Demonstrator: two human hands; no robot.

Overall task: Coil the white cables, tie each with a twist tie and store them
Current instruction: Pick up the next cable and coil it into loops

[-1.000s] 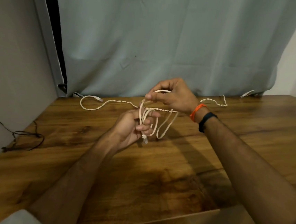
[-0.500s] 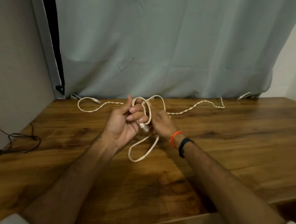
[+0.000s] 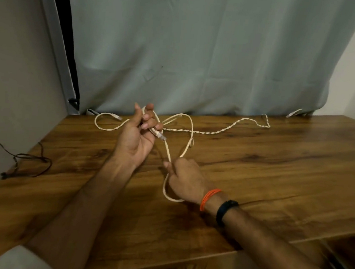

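A white cable (image 3: 188, 133) runs in loose loops between my two hands above the wooden table (image 3: 267, 164). My left hand (image 3: 137, 135) is raised, palm towards me, and pinches the cable near its connector end (image 3: 161, 136), which sticks out below the fingers. My right hand (image 3: 186, 181) is lower and nearer to me, closed on a loop of the same cable that hangs down beside the wrist. A second white cable (image 3: 227, 129), twisted along its length, lies on the table behind, stretching from the left back to the right back.
A thin dark cord (image 3: 26, 161) lies tangled at the table's left edge by the wall. A grey curtain (image 3: 191, 53) hangs behind the table. Another white connector (image 3: 293, 113) peeks out under the curtain at the back right. The table's front edge is close to me.
My right hand has come down and towards me, pulling a loop of the cable longer. My left hand has stayed up holding the connector end.
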